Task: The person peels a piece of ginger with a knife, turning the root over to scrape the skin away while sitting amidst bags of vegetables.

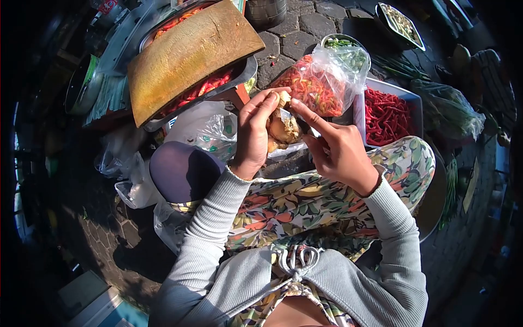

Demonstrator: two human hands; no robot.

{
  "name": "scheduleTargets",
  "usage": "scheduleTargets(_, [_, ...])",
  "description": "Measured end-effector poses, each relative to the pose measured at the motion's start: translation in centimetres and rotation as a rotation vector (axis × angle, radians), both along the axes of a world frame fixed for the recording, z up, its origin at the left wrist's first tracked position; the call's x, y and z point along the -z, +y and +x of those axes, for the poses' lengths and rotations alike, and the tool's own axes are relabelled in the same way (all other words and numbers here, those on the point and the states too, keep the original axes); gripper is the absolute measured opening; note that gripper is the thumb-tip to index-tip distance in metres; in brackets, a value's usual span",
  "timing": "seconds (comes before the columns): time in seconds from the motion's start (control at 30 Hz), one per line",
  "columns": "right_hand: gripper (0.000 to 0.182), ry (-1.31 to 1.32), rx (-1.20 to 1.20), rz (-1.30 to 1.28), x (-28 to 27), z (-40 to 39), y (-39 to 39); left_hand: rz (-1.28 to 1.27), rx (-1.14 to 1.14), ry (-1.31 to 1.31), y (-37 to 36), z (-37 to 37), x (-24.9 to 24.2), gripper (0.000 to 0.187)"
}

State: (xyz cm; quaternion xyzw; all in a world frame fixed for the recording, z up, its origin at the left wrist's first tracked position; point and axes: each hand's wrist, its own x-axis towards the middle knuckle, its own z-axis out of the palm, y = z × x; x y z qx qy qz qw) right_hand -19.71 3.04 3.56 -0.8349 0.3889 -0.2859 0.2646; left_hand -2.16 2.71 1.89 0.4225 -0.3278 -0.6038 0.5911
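Observation:
Between the thumb and fingers of my left hand is a small pale-yellow piece, which looks like peeled ginger. My right hand is curled, its index finger stretched to the edge of that piece. A pale sliver shows by its thumb, but what those fingers hold is hidden. Just below both hands lie brown, knobbly roots that look like ginger, on clear plastic. Behind them sits a plastic bag of cut red chillies.
A wooden chopping board lies across a tray of red chillies at left. A white bin of thin red chillies stands right, near bagged greens. Plastic bags lie by my left knee. A bowl of green pieces is behind.

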Motion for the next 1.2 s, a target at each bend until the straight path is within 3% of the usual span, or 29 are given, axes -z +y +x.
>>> scheduleTargets(0.27, [0.063,-0.077,-0.031,-0.003,0.3,-0.4,-0.6,-0.033,0.053,0.013,0.2,0.1,0.3,0.028])
scheduleTargets(0.33, [0.060,-0.142,-0.088,0.331,-0.1,-0.6,-0.7,-0.026,0.063,0.023,0.0,0.1,0.3,0.034])
scheduleTargets(0.37, [0.060,-0.145,-0.088,0.329,0.0,-0.4,-0.6,-0.017,0.046,0.017,-0.1,0.1,0.3,0.036])
scheduleTargets(0.43, [0.057,-0.603,-0.025,0.664,0.3,-0.1,-0.4,0.005,0.027,0.055,-0.4,0.3,0.3,0.037])
scheduleTargets(0.53, [0.055,-0.460,-0.010,0.470,0.2,-0.9,-0.8,0.037,-0.017,0.111,-0.7,1.0,0.9,0.032])
scheduleTargets(0.57, [0.056,-0.515,-0.040,0.317,0.2,-0.6,-0.8,0.056,-0.067,0.116,-0.9,1.1,1.3,0.033])
scheduleTargets(0.6, [0.056,-0.520,-0.048,0.321,0.2,-0.6,-0.9,0.076,-0.115,0.121,-1.1,1.2,1.5,0.033])
scheduleTargets(0.67, [0.057,-0.190,-0.035,0.090,0.2,-1.2,-0.8,0.119,-0.142,0.097,-1.2,1.3,1.9,0.031])
scheduleTargets(0.8, [0.053,-0.145,-0.030,0.085,0.6,-0.6,-0.4,0.099,-0.242,-0.031,-1.2,0.6,2.1,0.025])
scheduleTargets(0.93, [0.050,-0.147,0.018,0.047,1.6,-0.2,-0.6,-0.146,-0.288,-0.301,-1.4,0.4,3.0,0.019])
scheduleTargets(0.97, [0.048,-0.178,0.038,0.192,1.3,-0.3,-0.4,-0.228,-0.302,-0.397,-1.2,0.0,2.6,0.018])
scheduleTargets(1.0, [0.050,-0.307,0.064,0.164,2.1,0.2,-0.8,-0.311,-0.318,-0.492,-0.9,-0.4,2.3,0.018])
scheduleTargets(1.07, [0.055,-0.397,0.119,0.370,2.5,0.3,-0.8,-0.322,-0.298,-0.492,-0.4,-1.4,2.2,0.018])
scheduleTargets(1.2, [0.059,-0.395,0.204,0.354,2.8,0.7,-1.2,-0.341,-0.223,-0.512,0.6,-2.5,1.9,0.020])
